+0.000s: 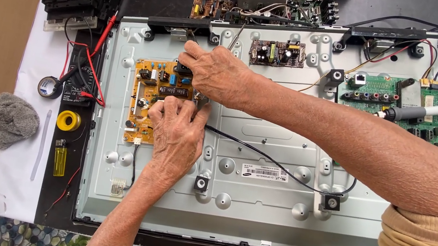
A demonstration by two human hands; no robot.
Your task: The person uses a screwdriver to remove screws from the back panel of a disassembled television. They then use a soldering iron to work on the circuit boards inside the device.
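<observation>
Left hand (pixel 177 134) pinches the black cable (pixel 282 172) end, maybe; right hand (pixel 213 71), fingers curled, steadies the orange power board (pixel 146 99).

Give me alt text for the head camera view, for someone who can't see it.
Both bare hands work on an orange circuit board mounted on the grey metal back of an opened flat-screen television: the left hand at its right edge, the right hand at its top. A soldering iron lies on a green circuit board at right.
</observation>
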